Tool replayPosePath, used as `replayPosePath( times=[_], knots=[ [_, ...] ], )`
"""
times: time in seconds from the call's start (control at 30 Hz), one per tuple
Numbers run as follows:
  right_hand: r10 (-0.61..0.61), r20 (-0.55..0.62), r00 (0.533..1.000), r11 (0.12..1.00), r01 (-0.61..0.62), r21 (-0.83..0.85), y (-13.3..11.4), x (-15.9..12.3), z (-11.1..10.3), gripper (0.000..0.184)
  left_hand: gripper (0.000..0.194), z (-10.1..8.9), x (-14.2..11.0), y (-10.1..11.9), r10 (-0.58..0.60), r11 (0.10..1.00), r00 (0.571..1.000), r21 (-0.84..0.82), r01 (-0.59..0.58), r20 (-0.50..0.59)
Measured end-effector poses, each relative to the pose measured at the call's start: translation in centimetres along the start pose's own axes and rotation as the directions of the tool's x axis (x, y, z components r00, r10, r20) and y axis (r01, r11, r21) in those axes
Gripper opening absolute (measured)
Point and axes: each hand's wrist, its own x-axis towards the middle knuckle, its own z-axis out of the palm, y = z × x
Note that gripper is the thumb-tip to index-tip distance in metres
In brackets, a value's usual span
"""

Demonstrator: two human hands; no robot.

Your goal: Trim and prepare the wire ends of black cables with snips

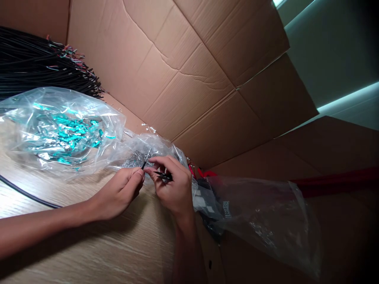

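Note:
My left hand (pixel 122 193) is closed, pinching a black cable (pixel 143 165) near its end. Thin pale wires (pixel 149 152) stick up out of the cable's tip. Facing it, my right hand (pixel 173 183) has its thumb and forefinger close to the cable end. A small pair of black snips (pixel 165 176) is tucked in the curled fingers of that hand, its pointed tips toward the left. Just behind the hands lies a clear plastic bag (pixel 139 157) with many small silvery pieces in it.
A large clear bag (pixel 71 134) with shiny teal-looking pieces lies left on the wooden table (pixel 118 248). Behind it is a pile of black cables (pixel 44 67) with coloured wire ends. Cardboard walls (pixel 189 79) rise at the back. Another plastic bag (pixel 260 217) hangs at right.

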Motion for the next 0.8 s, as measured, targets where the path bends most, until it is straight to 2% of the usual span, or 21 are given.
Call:
replayPosePath(
  times=[0.2,0.4,0.47,0.53,0.57,0.63,0.7,0.8],
  knots=[
    [-0.007,-0.068,0.998,0.999,0.01,0.045,0.2,0.2,0.5,0.018,0.046,0.2,-0.3,0.1,-0.025,0.999,1.0,-0.035,0.025,0.003],
    [-0.051,-0.139,0.989,0.999,0.049,-0.017,0.2,-0.1,2.2,0.019,0.045,0.1,-0.1,0.3,-0.053,0.997,0.998,-0.049,0.051,-0.024],
    [-0.012,-0.164,0.986,1.0,0.011,-0.007,0.0,-0.1,2.5,0.018,0.044,0.0,0.1,0.4,-0.05,0.998,0.998,-0.04,0.048,-0.038],
    [0.087,-0.164,0.983,0.996,-0.082,0.034,-0.2,-0.1,2.5,0.009,0.043,-0.1,0.2,0.4,-0.042,0.999,0.998,-0.031,0.041,-0.049],
    [0.141,-0.152,0.978,0.989,-0.133,0.062,-0.2,-0.1,2.5,0.01,0.043,-0.1,0.3,0.4,-0.037,0.999,0.998,-0.024,0.036,-0.049],
    [0.216,-0.104,0.971,0.972,-0.204,0.113,-0.2,0.0,2.3,0.022,0.042,-0.1,0.3,0.4,-0.02,1.0,0.999,0.008,0.02,-0.038],
    [0.227,-0.062,0.972,0.966,-0.216,0.144,-0.1,0.1,2.2,0.023,0.041,-0.1,0.4,0.3,0.008,0.997,0.999,0.072,-0.006,-0.033],
    [0.193,-0.058,0.979,0.971,-0.182,0.154,0.1,0.2,2.2,0.012,0.042,-0.1,0.5,0.1,0.056,0.982,0.997,0.181,-0.046,-0.054]
  ],
)
